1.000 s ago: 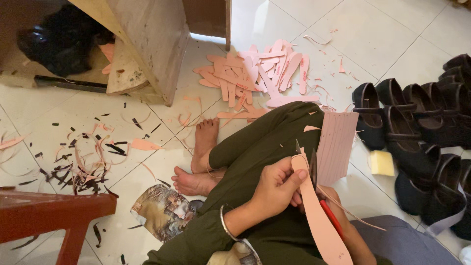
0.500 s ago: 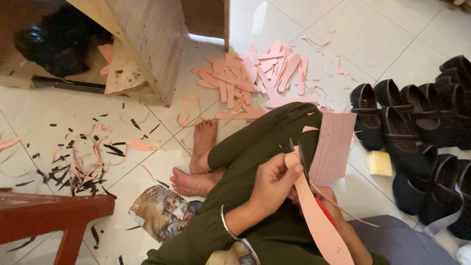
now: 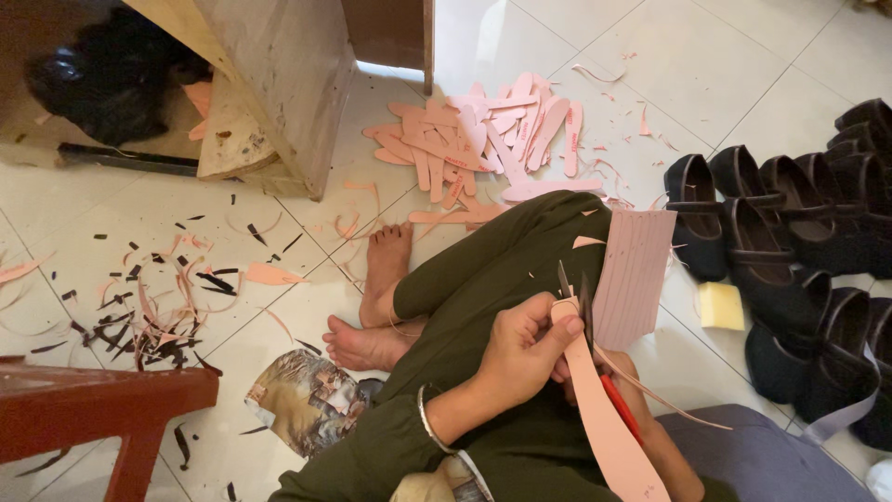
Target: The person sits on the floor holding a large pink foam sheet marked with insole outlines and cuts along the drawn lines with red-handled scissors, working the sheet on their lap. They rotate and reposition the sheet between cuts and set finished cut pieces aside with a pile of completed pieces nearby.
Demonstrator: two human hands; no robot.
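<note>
- Scissors sit at the middle of my view, blades parted and pointing up, biting into the top end of a long pink insole strip.
- I see the left hand curled around the upper part of that strip, thumb and fingers pinching it just below the blades.
- I can make out little of the right hand — it lies behind the strip at the red scissor handle, and I cannot tell its grip.
- A ribbed pink sheet rests on the green-trousered knee, just beside the blades.
- A pile of cut pink insoles lies on the tiled floor beyond the bare feet — black shoes stand in rows to the right.
</note>
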